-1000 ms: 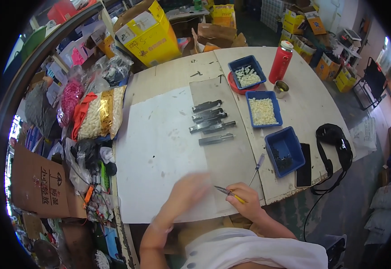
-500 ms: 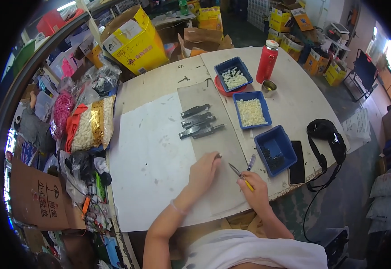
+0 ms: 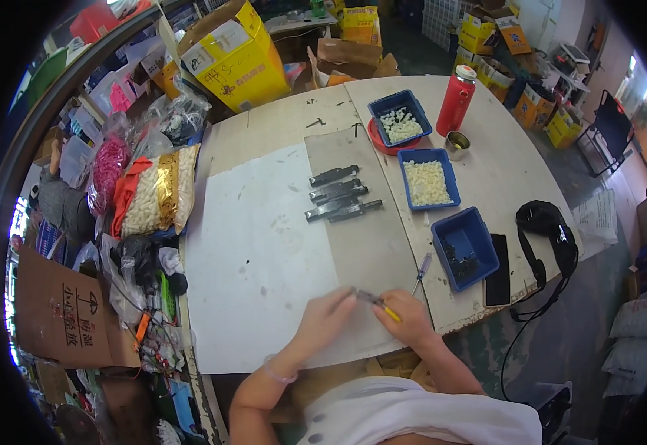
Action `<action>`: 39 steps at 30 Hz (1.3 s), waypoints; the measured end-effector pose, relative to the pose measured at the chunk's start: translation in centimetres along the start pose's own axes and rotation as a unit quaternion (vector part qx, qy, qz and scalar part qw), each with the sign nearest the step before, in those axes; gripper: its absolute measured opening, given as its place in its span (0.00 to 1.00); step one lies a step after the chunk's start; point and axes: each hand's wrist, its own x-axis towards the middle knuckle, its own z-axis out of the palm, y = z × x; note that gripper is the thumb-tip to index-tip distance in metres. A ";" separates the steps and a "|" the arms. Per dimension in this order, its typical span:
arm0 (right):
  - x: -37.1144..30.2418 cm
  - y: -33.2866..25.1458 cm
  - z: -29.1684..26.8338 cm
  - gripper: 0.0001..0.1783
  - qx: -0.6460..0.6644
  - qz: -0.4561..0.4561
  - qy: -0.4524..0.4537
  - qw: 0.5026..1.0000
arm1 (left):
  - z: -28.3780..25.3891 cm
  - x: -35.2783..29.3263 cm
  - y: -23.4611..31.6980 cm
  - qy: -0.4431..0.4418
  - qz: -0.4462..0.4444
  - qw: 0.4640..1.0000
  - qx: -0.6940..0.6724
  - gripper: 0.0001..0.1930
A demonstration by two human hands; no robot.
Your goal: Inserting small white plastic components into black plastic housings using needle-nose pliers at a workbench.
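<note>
My right hand (image 3: 409, 320) is closed round a pair of pliers (image 3: 391, 314) with yellow handles, near the front edge of the table. The jaws point left and reach the fingertips of my left hand (image 3: 325, 320). That hand is pinched, and the small thing at its fingertips is too blurred to name. A screwdriver (image 3: 423, 267) with a clear handle lies just beyond my right hand. Farther off, several dark metal strips (image 3: 336, 194) lie side by side on a grey sheet (image 3: 368, 245), next to a white sheet (image 3: 256, 259).
At the right stand a blue bin (image 3: 490, 256) with black parts and two blue bins (image 3: 451, 178) (image 3: 420, 111) with cream pieces. Near them are a red bottle (image 3: 457, 100), a metal cup (image 3: 457, 146), a phone (image 3: 497, 271) and a black strap (image 3: 535, 248). Filled bags (image 3: 179, 185) crowd the left.
Both hands have drawn nearer to my body and closer together. The pliers have swung to point left, and their jaws now meet my left fingertips. The view has shifted slightly.
</note>
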 end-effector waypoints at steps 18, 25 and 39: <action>-0.3 -1.4 0.6 0.06 0.098 -0.106 -0.120 0.982 | -8.8 -15.3 -6.1 -0.318 -0.170 0.927 0.106 0.25; -0.6 -1.6 -1.1 0.05 0.125 -0.008 -0.043 0.991 | -2.6 3.8 0.3 0.018 0.246 0.920 0.305 0.20; -1.3 -0.3 -3.1 0.07 0.040 0.144 0.036 0.988 | 1.7 12.0 -0.4 0.168 0.339 0.895 0.238 0.10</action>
